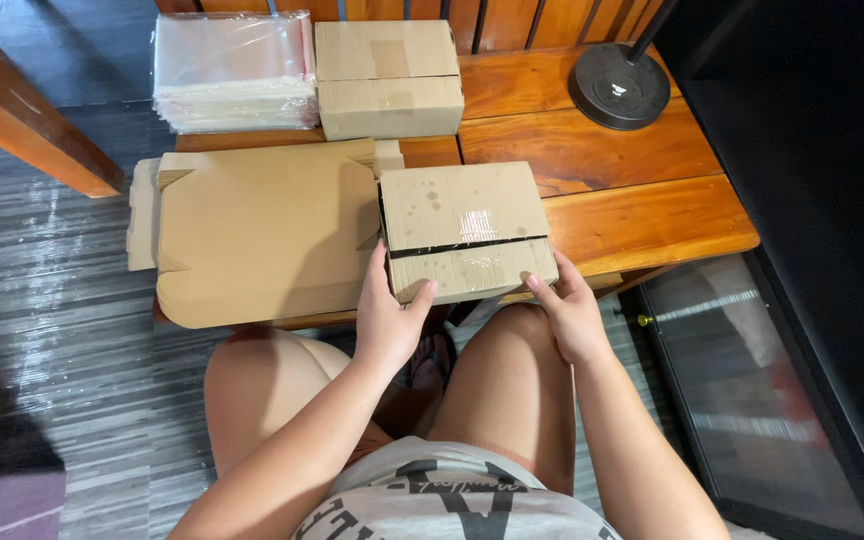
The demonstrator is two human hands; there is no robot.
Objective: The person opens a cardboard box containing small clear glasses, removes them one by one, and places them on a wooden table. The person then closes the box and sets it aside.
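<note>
Gripping the taped cardboard box (467, 232) at its near corners, both hands (390, 318) (572, 315) closed around it.

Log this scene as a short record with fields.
Left hand: grips the near left corner of a small cardboard box
Right hand: holds the box's near right corner
Box: on a wooden table, flaps closed, clear tape on top
Beside it: flat cardboard sheets
Behind: second box, stack of clear plastic bags, black round stand base
</note>
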